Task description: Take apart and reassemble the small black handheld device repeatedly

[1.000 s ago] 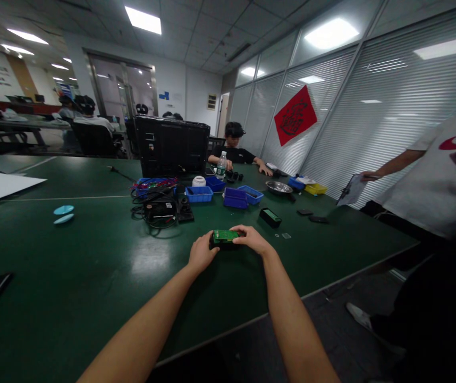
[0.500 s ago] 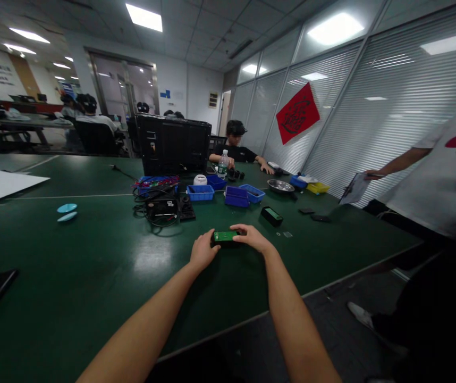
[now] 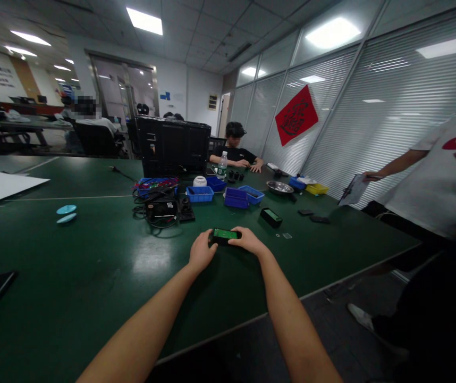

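Between my hands, on the green table (image 3: 140, 298), is a small black box (image 3: 222, 242) with a green circuit board (image 3: 226, 233) in its top. My left hand (image 3: 203, 251) grips the box's left end, thumb at the front. The right end is held by my right hand (image 3: 249, 240), its thumb along the near side. Just beyond my right hand stands a second black box (image 3: 270, 217) with a greenish panel on top. Near it lie a small ring (image 3: 277, 235) and a clear little plate (image 3: 287, 235).
Blue bins (image 3: 200, 194), a soldering station (image 3: 162, 210) with tangled cables and a metal bowl (image 3: 279, 188) stand further back. A large black monitor-like panel (image 3: 174, 146) rises behind. A person (image 3: 236, 151) sits across the table; another (image 3: 431, 175) stands at right holding a clipboard.
My right hand has shifted from over the circuit board to the box's right end, and more of the board shows. The seated person's hands have drawn together.
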`<state>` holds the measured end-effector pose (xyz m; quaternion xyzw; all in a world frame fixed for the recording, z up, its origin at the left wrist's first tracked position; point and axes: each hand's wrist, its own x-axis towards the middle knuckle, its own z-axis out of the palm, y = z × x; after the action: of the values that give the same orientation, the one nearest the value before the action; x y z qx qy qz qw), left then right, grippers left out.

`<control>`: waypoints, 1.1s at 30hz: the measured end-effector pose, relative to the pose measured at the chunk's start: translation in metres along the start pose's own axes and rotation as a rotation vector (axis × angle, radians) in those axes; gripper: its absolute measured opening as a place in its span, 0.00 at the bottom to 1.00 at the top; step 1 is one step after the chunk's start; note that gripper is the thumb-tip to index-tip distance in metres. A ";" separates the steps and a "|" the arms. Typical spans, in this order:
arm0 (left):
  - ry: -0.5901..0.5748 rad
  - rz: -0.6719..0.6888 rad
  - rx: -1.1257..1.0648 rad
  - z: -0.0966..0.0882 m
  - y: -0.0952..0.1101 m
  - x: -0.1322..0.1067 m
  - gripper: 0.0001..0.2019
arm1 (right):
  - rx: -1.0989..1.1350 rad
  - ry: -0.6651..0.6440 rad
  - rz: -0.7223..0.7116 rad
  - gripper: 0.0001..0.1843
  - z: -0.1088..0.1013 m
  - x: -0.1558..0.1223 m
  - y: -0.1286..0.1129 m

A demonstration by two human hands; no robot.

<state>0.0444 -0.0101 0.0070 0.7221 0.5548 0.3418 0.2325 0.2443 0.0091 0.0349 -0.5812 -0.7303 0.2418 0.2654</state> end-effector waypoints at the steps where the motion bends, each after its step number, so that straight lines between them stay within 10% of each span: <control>1: 0.000 -0.003 -0.009 0.000 0.000 0.000 0.25 | -0.037 0.079 0.060 0.24 0.002 0.002 0.003; 5: 0.010 0.014 -0.026 0.000 -0.002 0.000 0.24 | -0.084 0.321 0.266 0.26 0.003 0.009 0.019; 11: 0.005 0.009 -0.021 -0.001 -0.001 0.000 0.23 | -0.142 0.314 0.360 0.20 0.004 0.014 0.023; 33: -0.204 0.226 0.243 -0.002 0.005 -0.007 0.31 | -0.091 0.342 0.170 0.14 0.059 0.005 -0.042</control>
<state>0.0454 -0.0180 0.0101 0.8333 0.4811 0.2213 0.1586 0.1738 0.0022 0.0193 -0.6847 -0.6330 0.1279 0.3377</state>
